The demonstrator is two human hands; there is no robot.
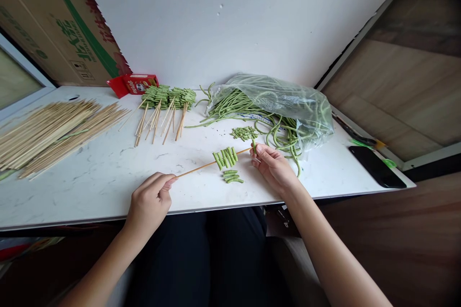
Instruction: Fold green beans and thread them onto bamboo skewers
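My left hand (151, 201) pinches the near end of a bamboo skewer (201, 167) that lies slanted over the white table (90, 187). Several short green bean pieces (225, 157) are threaded on the skewer near its far end. My right hand (272, 165) is closed on another short bean piece (254, 146) right at the skewer's tip. A few loose cut pieces (232, 176) lie just below the skewer, and a small heap of cut pieces (244, 133) lies behind it.
A clear plastic bag of long green beans (273, 105) lies at the back right. Finished bean skewers (165, 105) sit at the back centre, a red box (135, 84) behind them. A large pile of bare skewers (50, 129) is at the left. A black phone (376, 167) lies at the right edge.
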